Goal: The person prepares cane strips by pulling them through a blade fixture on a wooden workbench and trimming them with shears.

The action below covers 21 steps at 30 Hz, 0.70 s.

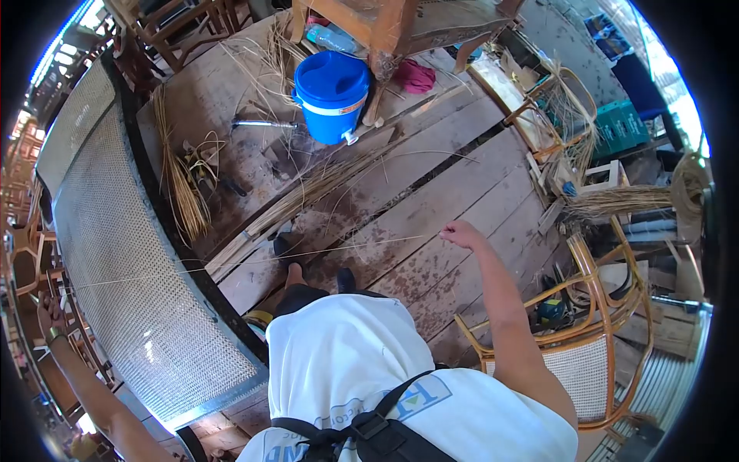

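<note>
A long thin cane strand stretches across the view between my two hands. My right hand is closed in a pinch on its right end, above the plank floor. At the far left, my left hand is near the strand's other end, beyond the woven cane panel; its fingers are too small and dim to make out. The strand passes over the large woven cane panel, which has a dark curved frame.
A blue water jug stands on the floor beside a wooden chair. Cane bundles lie at the left and middle. A rattan chair is at lower right, a green box at upper right.
</note>
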Tool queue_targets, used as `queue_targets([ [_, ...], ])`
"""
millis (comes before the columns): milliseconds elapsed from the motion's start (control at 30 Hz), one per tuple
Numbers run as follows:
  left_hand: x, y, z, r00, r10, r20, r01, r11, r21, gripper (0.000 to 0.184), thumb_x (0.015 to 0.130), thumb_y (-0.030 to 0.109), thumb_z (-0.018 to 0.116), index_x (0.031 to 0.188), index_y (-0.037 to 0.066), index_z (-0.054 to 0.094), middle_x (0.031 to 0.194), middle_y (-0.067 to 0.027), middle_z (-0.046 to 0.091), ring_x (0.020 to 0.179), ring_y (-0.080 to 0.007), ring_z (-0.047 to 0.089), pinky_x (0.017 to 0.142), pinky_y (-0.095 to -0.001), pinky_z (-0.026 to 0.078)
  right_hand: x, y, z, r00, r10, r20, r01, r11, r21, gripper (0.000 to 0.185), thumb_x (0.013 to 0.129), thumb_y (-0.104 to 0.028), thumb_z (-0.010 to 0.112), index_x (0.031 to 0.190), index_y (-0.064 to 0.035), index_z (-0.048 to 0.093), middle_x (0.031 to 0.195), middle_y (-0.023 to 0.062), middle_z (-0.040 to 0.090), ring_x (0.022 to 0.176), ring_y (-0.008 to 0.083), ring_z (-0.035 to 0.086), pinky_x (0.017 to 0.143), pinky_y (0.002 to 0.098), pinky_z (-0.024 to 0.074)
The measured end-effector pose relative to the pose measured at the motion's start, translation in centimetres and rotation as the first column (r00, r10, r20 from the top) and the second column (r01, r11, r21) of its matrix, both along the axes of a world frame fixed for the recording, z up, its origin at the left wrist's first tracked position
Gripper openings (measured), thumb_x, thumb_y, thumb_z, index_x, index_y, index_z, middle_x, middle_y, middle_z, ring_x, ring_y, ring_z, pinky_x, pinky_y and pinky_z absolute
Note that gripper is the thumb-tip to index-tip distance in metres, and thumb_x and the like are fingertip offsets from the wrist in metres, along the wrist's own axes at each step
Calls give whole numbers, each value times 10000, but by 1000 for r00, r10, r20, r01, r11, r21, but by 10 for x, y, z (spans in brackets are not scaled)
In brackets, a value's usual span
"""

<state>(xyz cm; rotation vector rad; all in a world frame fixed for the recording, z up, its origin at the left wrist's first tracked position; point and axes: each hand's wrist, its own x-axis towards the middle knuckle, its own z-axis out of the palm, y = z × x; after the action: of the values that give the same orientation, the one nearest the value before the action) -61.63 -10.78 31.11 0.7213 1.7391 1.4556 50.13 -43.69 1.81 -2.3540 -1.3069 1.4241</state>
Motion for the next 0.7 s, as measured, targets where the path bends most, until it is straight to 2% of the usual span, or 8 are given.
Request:
queue_targets([
  [167,9,-9,-17,997,-16,-75,12,999,-52,164,884,211,603,953,64,576,923,-48,543,731,-146,478,642,-267,351,2,5,6,997,-49,53,48,999,11,242,810,-284,685,852,-47,667,719,65,656,624,157,577,598,320,467],
  [300,69,-18,-43,962,-204,-183,183,975,-126,200,871,190,608,1007,44,592,1008,-78,567,826,-185,524,743,-289,399,34,0,-24,859,156,488,-143,988,-64,302,815,-318,615,980,-67,648,910,132,675,851,299,628,724,405,492],
  [367,143,-35,-65,884,-396,-249,354,914,-196,224,865,179,611,1035,34,600,1051,-93,579,874,-204,546,794,-301,423,11,-14,-31,329,125,936,-109,990,-94,473,814,-348,590,1197,-73,542,1168,173,572,1111,345,526,844,445,471],
  [400,192,-47,-79,819,-514,-256,464,855,-232,236,861,174,612,1048,29,604,1072,-101,585,898,-213,558,820,-306,435,-13,4,-7,338,134,931,-156,984,-85,473,814,-348,590,1197,-73,542,1168,173,572,1111,345,526,844,445,471],
  [467,307,-77,-117,593,-781,-195,735,625,-264,263,855,163,615,1076,20,612,1115,-116,598,945,-232,581,870,-318,459,-64,36,51,755,-1,656,29,999,-31,594,834,-292,615,1337,-62,398,1401,182,344,1259,350,382,1016,470,356],
  [533,454,-134,-153,304,-840,-450,815,474,-334,322,857,276,626,1047,17,639,1031,-133,643,944,-232,605,860,-345,480,-85,39,23,862,71,502,-301,869,393,599,833,-224,645,1348,-55,388,1326,172,411,1127,286,510,938,446,437],
  [567,529,-151,-134,144,-955,-257,749,275,-603,382,849,379,615,972,20,660,876,-145,665,900,-245,630,815,-375,489,-117,46,43,985,95,145,-158,836,526,636,827,-180,661,1372,-58,358,1265,153,452,1045,247,546,884,399,470],
  [700,667,-216,-175,-141,-980,-142,930,-82,-357,396,845,435,612,892,46,664,826,-152,666,714,-252,647,676,-375,510,-221,42,133,607,154,-780,117,953,279,757,815,-105,703,1430,-58,266,1111,64,540,866,135,582,732,266,502],
])
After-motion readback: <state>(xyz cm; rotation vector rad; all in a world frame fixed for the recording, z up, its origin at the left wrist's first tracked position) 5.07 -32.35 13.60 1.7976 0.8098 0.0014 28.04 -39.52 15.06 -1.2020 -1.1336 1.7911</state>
